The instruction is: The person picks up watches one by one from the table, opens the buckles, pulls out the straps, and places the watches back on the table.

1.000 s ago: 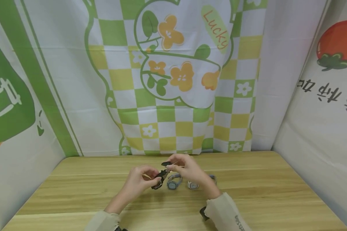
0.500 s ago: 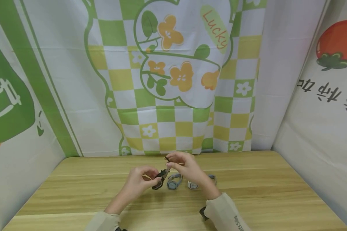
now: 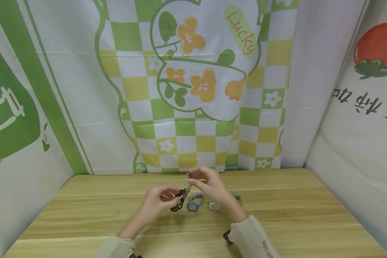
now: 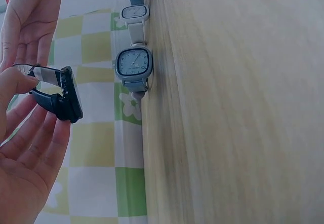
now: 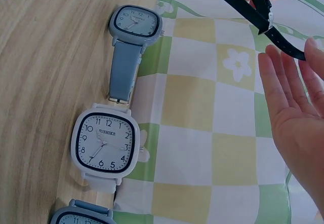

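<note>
Over the table, my left hand [image 3: 158,200] holds a black wristwatch [image 4: 71,95] by its case and strap, fingers curled round it. My right hand [image 3: 209,182] is just to the right and slightly higher. Its thumb and forefinger pinch the free end of the black strap [image 5: 286,45], while the other fingers extend loosely in the right wrist view. The strap runs through its buckle [image 5: 270,19] and forms a loop. In the left wrist view the watch is seen edge-on, so its dial is hidden.
Beside the hands a blue-grey square watch [image 3: 192,206], a white one [image 5: 105,143] and another blue-grey one [image 5: 83,216] stand in a row on the wooden table [image 3: 84,211]. My right forearm partly covers the last. A checkered curtain [image 3: 187,136] hangs behind the table.
My right hand has risen slightly, drawing the strap end upward away from the watch; the strap end looks straighter than a second ago. My left hand stays nearly still.
</note>
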A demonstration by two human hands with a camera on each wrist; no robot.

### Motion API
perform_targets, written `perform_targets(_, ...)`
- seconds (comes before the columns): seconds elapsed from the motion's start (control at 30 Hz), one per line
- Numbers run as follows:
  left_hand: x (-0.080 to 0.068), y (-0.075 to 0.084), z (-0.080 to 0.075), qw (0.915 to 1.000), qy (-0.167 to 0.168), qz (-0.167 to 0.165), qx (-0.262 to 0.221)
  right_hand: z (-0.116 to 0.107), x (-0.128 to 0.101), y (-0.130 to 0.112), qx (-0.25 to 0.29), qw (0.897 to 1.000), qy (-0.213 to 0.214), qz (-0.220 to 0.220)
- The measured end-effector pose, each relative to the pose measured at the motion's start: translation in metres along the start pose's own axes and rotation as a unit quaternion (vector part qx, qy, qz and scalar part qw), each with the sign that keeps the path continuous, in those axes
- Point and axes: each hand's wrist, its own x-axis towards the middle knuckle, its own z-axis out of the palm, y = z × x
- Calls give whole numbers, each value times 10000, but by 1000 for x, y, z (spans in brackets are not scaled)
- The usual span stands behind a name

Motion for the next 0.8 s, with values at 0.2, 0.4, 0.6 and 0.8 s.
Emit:
perform_targets(0.2,0,0,2,9999,-37,77,-79,-1,1,-2,96,9999,46,-89)
perform_targets(0.4,-1,-1,3,9994,-101,331,-65,-2,1,-4,145,9998,42,-92)
perform_targets(0.6,-1,0,3,9990,-187,401,-60,-2,0,-4,233,9996,76,-120)
perform_targets(0.8,-2,0,4,9992,-203,341,-36,-1,0,-3,273,9995,65,-151)
